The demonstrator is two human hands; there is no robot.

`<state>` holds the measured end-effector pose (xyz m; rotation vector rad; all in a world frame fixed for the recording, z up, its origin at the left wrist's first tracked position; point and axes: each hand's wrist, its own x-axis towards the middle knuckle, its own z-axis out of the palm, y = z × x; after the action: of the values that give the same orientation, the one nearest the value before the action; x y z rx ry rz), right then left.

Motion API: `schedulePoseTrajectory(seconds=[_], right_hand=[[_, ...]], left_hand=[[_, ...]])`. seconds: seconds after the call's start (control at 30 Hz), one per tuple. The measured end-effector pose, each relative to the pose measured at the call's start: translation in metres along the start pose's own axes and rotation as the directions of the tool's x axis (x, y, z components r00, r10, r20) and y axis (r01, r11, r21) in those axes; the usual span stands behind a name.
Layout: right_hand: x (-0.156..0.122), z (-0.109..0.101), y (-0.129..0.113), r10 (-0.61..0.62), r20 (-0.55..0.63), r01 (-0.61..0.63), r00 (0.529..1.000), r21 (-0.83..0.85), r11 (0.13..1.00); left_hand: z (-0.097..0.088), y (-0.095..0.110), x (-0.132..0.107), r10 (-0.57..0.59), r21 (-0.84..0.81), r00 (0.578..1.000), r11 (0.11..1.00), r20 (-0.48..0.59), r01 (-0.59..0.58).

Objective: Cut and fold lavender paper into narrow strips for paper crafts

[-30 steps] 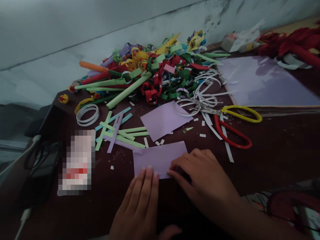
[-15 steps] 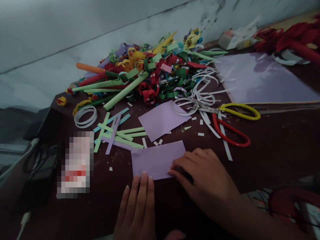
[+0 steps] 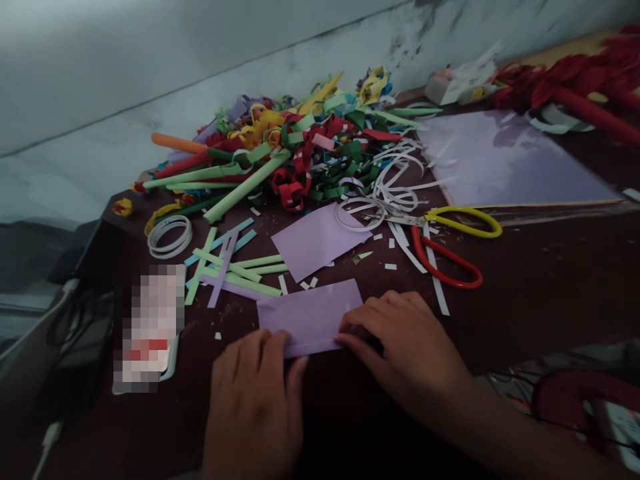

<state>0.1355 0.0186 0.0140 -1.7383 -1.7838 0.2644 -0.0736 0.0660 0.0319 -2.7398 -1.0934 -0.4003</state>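
Note:
A rectangle of purple paper lies on the dark table, its near edge turned up in a narrow fold. My left hand has its fingers curled over the near left corner, with the thumb below the edge. At the near right end of the same edge, my right hand pinches the paper between thumb and fingertips. Just beyond lies a second purple piece of paper, partly under a white ring. Scissors with one yellow and one red handle rest to the right among white paper strips.
Green, blue and purple strips lie at the left, near white rings and a blurred-out phone-like object. A heap of coloured paper chains and rolls stands against the wall. Large purple sheets lie at the back right.
My left hand has gone from flat fingers on the paper's near edge to a curled grip at its left corner. My right hand keeps its pinch. The view has shifted slightly.

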Motion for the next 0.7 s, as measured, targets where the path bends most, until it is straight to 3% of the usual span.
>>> schedulePoseTrajectory(seconds=[0.1, 0.23, 0.7], right_hand=[[0.001, -0.001, -0.001, 0.009, 0.008, -0.009, 1.0, 0.005, 1.0], [0.001, -0.001, 0.0, 0.008, -0.006, -0.008, 1.0, -0.005, 1.0], [0.002, -0.001, 0.002, -0.005, -0.028, 0.005, 1.0, -0.033, 0.999]], left_hand=[[-0.004, -0.008, 0.017, -0.071, 0.027, 0.995, 0.997, 0.076, 0.069], [-0.001, -0.014, 0.017, -0.066, -0.009, 0.989, 0.998, 0.133, 0.068], [0.005, -0.007, 0.003, -0.274, -0.046, 0.96, 0.96, 0.063, 0.277]])
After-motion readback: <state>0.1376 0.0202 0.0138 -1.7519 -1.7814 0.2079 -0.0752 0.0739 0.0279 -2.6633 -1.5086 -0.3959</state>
